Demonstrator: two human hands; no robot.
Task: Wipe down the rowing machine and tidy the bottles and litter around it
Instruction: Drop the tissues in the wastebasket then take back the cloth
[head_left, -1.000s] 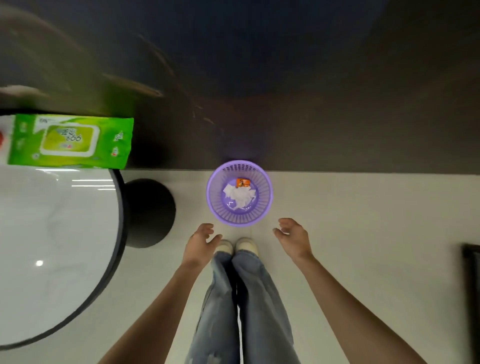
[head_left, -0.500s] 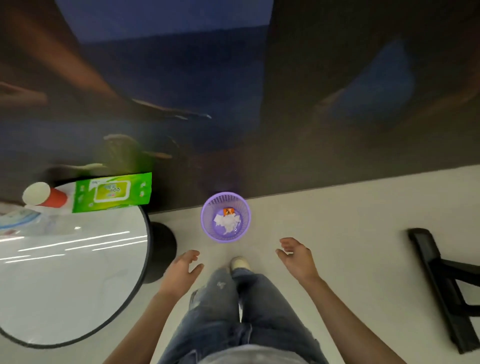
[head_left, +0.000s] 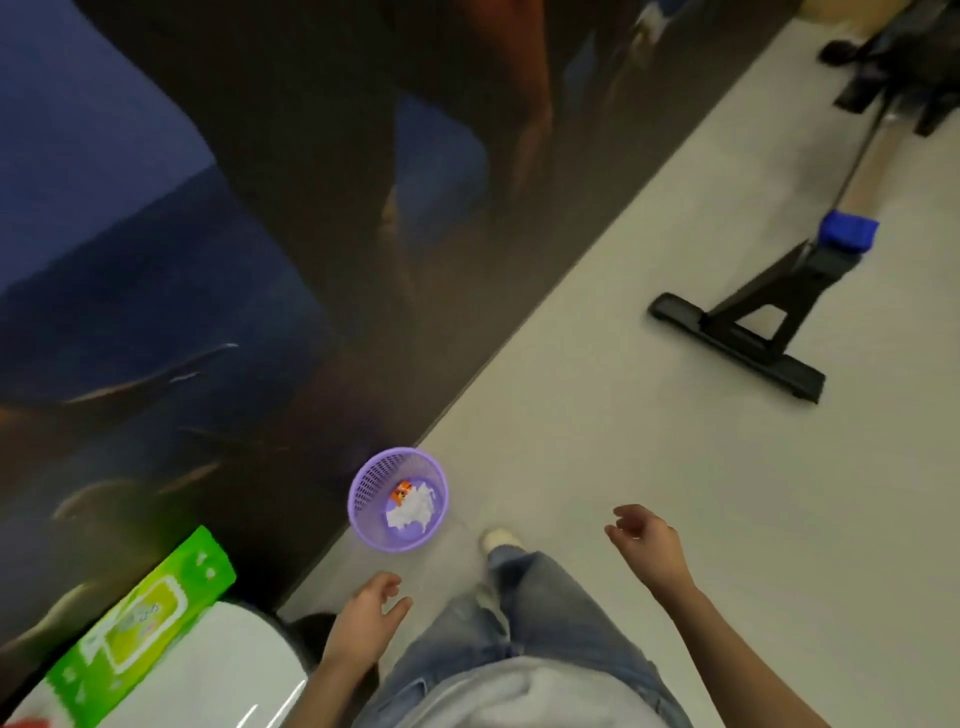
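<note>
A purple mesh waste basket (head_left: 363, 486) stands on the pale floor by the dark wall, holding crumpled white wipes (head_left: 410, 512) and a small orange wrapper (head_left: 401, 491). My left hand (head_left: 363, 621) hangs below the basket, fingers loosely curled, holding nothing. My right hand (head_left: 644, 543) is out to the right of the basket, fingers loosely curled and empty. The black rowing machine (head_left: 753, 322) lies at the upper right, its foot bar toward me and a blue piece (head_left: 848, 234) on its rail.
A green pack of wet wipes (head_left: 140, 629) lies on a round white table (head_left: 218, 680) at the lower left. A dark mural wall (head_left: 260, 260) fills the left and top. My jeans and one shoe (head_left: 498, 540) show below. Pale floor stretches right.
The view has swung to the right, bringing the rowing machine into sight and pushing the table to the lower left corner. Both hands stay empty; the right one has moved further from the basket.
</note>
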